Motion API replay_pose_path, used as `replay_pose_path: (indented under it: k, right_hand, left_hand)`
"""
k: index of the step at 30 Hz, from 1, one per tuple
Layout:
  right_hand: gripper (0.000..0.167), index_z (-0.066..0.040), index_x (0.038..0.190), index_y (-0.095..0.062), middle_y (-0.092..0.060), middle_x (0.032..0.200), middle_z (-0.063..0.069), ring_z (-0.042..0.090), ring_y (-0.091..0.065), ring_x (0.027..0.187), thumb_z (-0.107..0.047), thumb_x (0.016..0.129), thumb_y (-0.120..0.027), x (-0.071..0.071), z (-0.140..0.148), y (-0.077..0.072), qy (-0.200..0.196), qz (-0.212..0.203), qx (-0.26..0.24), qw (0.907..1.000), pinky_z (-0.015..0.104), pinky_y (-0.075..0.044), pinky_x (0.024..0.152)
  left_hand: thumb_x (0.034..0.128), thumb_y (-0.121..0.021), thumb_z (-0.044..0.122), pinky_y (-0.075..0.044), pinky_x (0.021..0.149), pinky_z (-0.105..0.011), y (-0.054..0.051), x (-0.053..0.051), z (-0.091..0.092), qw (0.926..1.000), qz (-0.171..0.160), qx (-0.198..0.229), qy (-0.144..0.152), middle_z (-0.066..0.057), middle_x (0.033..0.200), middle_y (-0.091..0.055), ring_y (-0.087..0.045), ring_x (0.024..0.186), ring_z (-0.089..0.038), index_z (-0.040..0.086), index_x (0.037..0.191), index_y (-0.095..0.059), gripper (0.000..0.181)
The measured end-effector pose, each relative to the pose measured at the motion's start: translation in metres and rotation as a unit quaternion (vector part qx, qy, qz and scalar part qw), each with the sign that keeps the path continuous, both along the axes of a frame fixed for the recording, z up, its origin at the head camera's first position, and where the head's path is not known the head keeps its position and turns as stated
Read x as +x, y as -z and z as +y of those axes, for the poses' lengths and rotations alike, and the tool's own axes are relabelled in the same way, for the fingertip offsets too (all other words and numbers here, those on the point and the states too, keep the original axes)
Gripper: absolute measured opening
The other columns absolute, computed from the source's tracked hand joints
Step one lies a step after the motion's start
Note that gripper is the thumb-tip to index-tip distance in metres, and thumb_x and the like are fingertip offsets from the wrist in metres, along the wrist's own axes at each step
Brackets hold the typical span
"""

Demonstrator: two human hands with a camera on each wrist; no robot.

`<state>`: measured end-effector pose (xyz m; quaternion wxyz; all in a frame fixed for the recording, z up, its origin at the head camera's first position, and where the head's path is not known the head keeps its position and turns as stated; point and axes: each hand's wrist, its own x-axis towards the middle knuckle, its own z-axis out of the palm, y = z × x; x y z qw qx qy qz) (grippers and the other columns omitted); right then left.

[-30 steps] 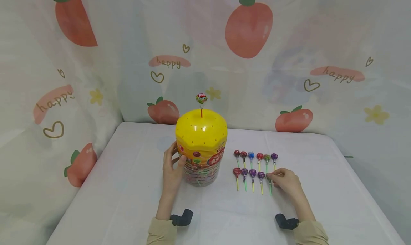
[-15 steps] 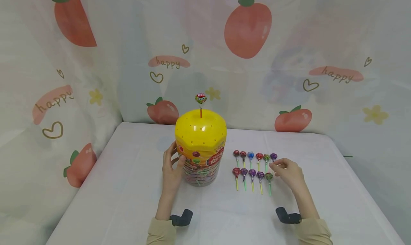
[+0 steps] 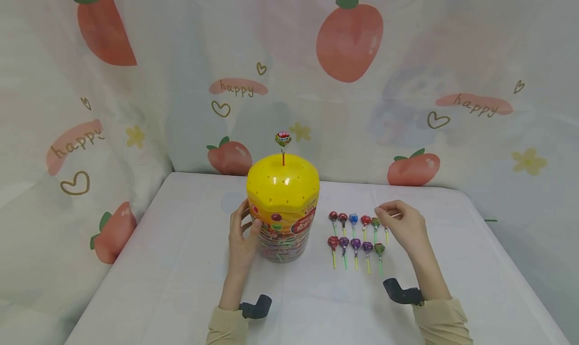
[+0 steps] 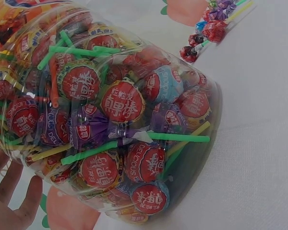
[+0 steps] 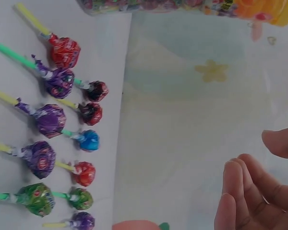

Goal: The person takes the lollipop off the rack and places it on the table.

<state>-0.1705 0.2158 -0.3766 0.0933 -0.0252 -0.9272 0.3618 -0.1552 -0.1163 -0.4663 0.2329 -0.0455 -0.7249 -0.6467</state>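
Note:
A tall clear jar (image 3: 282, 239) of wrapped lollipops with a yellow lid (image 3: 271, 184) stands upright on the table. One lollipop (image 3: 283, 138) sticks up from the lid on a red stick. My left hand (image 3: 242, 239) rests against the jar's left side; in the left wrist view its fingers (image 4: 31, 201) look fairly straight beside the plastic. To the right, two rows of lollipops lie on the cloth, with a green one (image 3: 379, 248) at the near row's right end. My right hand (image 3: 404, 224) hovers over the far row's right end, partly covering a purple lollipop (image 5: 82, 221). Nothing shows between its thumb and fingers.
A white cloth (image 3: 181, 274) covers the table. Behind it hangs a printed curtain (image 3: 289, 43) with fruit and hearts. A black strap mount (image 3: 257, 307) sits at the left wrist, another (image 3: 401, 291) at the right.
My right hand has let go of the green lollipop at the near row's end, then risen and moved away toward the far row. My left hand and the jar have stayed put.

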Motion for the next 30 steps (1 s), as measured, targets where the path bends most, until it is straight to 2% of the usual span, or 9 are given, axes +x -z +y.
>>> replay_pose_path:
  k: [5,9,16,25,30]
  right_hand:
    - [0.036,-0.003,0.108,-0.065,-0.068,0.096,0.017,-0.002,-0.056,0.069,-0.035,0.093,-0.06,0.001,-0.008,-0.018,-0.002,0.046,-0.01,0.9989,0.021,-0.046,0.06]
    - [0.033,-0.006,0.107,-0.066,-0.068,0.094,0.014,-0.007,-0.054,0.068,-0.035,0.093,-0.061,0.003,-0.015,-0.031,-0.012,0.075,-0.016,0.997,0.02,-0.046,0.061]
    - [0.031,-0.008,0.107,-0.068,-0.067,0.091,0.005,-0.008,-0.056,0.071,-0.034,0.092,-0.063,0.005,-0.029,-0.05,-0.035,0.115,-0.025,0.9925,0.014,-0.045,0.067]
    - [0.027,-0.01,0.106,-0.069,-0.06,0.087,-0.02,-0.008,-0.056,0.079,-0.032,0.091,-0.065,0.007,-0.05,-0.078,-0.063,0.152,-0.052,0.985,0.006,-0.044,0.076]
    - [0.027,-0.01,0.105,-0.069,-0.061,0.089,-0.019,-0.006,-0.057,0.08,-0.032,0.09,-0.066,0.004,-0.064,-0.093,-0.083,0.165,-0.067,0.9805,0.01,-0.045,0.076]
  left_hand:
    - [0.0955,-0.057,0.022,-0.039,0.105,-0.056,0.0,0.0,-0.001,1.0,0.0,0.0,0.003,-0.005,0.14,-0.043,-0.04,0.13,-0.021,0.026,0.146,-0.038,0.054]
    - [0.0955,-0.057,0.024,-0.04,0.105,-0.055,0.001,0.0,-0.001,1.0,0.0,-0.002,0.002,-0.006,0.14,-0.043,-0.04,0.13,-0.021,0.025,0.146,-0.038,0.054]
    - [0.0954,-0.057,0.021,-0.04,0.105,-0.053,0.001,0.0,-0.001,1.0,0.002,-0.005,0.001,-0.006,0.14,-0.043,-0.04,0.13,-0.02,0.025,0.146,-0.038,0.054]
    - [0.0952,-0.057,0.019,-0.04,0.105,-0.054,0.001,0.0,-0.001,1.0,0.005,-0.001,0.004,-0.005,0.14,-0.043,-0.04,0.129,-0.019,0.024,0.146,-0.038,0.055]
    - [0.0948,-0.057,0.016,-0.04,0.104,-0.056,0.001,-0.001,-0.001,1.0,0.007,0.003,0.006,-0.005,0.141,-0.043,-0.04,0.129,-0.019,0.024,0.146,-0.038,0.055]
